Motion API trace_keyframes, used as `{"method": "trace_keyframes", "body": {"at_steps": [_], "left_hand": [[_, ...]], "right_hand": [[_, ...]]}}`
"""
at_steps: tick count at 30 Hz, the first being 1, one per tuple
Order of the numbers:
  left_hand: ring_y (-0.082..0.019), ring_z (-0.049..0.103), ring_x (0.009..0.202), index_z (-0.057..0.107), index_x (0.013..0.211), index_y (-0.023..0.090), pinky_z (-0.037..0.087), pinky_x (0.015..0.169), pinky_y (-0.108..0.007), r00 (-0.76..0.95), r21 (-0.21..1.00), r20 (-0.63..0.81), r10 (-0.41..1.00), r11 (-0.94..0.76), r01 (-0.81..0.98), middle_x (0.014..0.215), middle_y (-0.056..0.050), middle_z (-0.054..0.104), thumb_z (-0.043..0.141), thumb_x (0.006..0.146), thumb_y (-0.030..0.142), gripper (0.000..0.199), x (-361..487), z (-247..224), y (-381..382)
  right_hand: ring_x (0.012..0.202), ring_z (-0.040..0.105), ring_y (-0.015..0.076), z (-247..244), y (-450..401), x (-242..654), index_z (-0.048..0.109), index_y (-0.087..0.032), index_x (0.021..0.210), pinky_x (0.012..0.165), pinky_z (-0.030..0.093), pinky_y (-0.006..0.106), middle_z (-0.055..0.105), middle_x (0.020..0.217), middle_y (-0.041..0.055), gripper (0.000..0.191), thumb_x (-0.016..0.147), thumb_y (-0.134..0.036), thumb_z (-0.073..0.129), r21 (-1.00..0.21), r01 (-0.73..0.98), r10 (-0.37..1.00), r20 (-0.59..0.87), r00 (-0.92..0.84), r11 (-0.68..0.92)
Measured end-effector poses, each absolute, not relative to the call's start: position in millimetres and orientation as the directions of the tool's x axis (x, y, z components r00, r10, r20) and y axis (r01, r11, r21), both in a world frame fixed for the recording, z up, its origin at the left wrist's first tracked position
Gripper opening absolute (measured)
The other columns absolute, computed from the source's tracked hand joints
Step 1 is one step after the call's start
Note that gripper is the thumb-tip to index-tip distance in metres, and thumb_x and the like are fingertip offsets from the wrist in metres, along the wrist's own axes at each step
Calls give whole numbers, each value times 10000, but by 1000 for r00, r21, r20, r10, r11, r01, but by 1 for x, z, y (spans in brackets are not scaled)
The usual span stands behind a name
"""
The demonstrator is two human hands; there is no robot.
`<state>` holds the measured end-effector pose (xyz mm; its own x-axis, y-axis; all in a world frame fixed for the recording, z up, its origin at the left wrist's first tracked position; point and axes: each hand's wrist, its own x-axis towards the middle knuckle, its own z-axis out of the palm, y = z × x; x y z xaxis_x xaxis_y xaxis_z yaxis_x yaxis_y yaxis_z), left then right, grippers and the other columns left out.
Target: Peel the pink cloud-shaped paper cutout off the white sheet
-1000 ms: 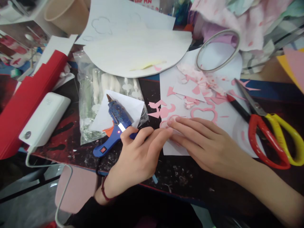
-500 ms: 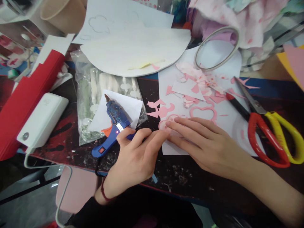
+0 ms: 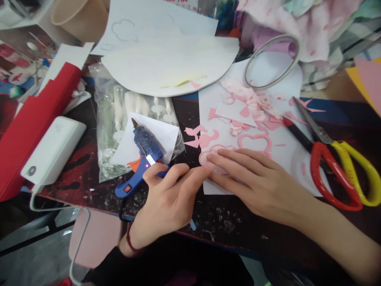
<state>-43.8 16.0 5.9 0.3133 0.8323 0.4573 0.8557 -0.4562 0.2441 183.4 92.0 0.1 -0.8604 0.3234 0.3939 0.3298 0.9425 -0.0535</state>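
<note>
A pale pink paper cutout (image 3: 205, 159) with a rounded, scalloped outline lies on a white sheet, partly under my fingers. My right hand (image 3: 258, 178) rests over it with the fingers stretched out, their tips on the paper. My left hand (image 3: 174, 194) is closed with bent fingers; its index fingertip meets the cutout's near edge, while the thumb is hidden. Just beyond the left knuckles lies a blue glue gun (image 3: 147, 143), its small light glowing. Above my right hand is a pink cloud-shaped paper outline (image 3: 269, 143), with pink paper scraps (image 3: 205, 139) to its left.
Red-and-yellow-handled scissors (image 3: 323, 139) lie right of my right hand. A tape ring (image 3: 248, 77) stands at the back. On the left are a white power bank (image 3: 53, 149) with a cable and red paper (image 3: 38, 131). A clear plastic bag (image 3: 104, 155) sits beneath the glue gun.
Both hands have shifted only slightly over the pink cutout, showing a little more of its left part. The glue gun and scissors stay where they were.
</note>
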Motion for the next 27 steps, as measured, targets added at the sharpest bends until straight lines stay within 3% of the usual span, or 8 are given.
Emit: {"method": "trace_keyframes", "body": {"at_steps": [6, 11, 19, 24, 27], "left_hand": [[-172, 581, 844, 602, 1265, 242, 320, 919, -412, 257, 271, 451, 855, -406, 873, 980, -1, 766, 508, 923, 32, 412, -44, 8, 14], [-187, 563, 855, 646, 1185, 273, 334, 903, -408, 235, 258, 474, 849, -389, 884, 938, -3, 745, 589, 924, 111, 312, -45, 8, 10], [-169, 635, 894, 611, 1311, 207, 333, 951, -403, 353, 167, 474, 807, -476, 863, 995, -26, 768, 636, 914, 127, 406, -45, 6, 10], [-184, 633, 846, 667, 1175, 272, 355, 896, -415, 224, 216, 602, 766, -427, 878, 953, 14, 781, 655, 859, 112, 354, -47, 8, 9], [-176, 657, 873, 670, 1212, 234, 346, 924, -415, 294, 171, 559, 775, -455, 874, 966, 15, 797, 631, 875, 109, 361, -47, 9, 9]], "right_hand": [[1294, 607, 301, 0, 92, 185, 633, -87, 1297, 1038, 498, 457, 648, 1420, 139, 357, 954, -78, 538, -99, 369, 376, 413, -829, 924], [1197, 657, 289, -2, 91, 187, 645, -69, 1292, 1022, 497, 444, 716, 1322, 109, 350, 949, -78, 571, -73, 350, 349, 404, -846, 934], [1189, 657, 288, -3, 92, 186, 641, -49, 1292, 1014, 504, 435, 718, 1317, 115, 350, 947, -83, 588, -77, 363, 361, 413, -836, 929], [1188, 662, 258, -2, 94, 185, 648, -76, 1291, 997, 526, 414, 725, 1311, 90, 342, 966, -80, 545, -65, 367, 359, 418, -835, 928], [1163, 672, 250, -2, 94, 185, 656, -77, 1275, 986, 541, 412, 736, 1287, 93, 328, 968, -86, 541, -73, 367, 362, 423, -830, 927]]}}
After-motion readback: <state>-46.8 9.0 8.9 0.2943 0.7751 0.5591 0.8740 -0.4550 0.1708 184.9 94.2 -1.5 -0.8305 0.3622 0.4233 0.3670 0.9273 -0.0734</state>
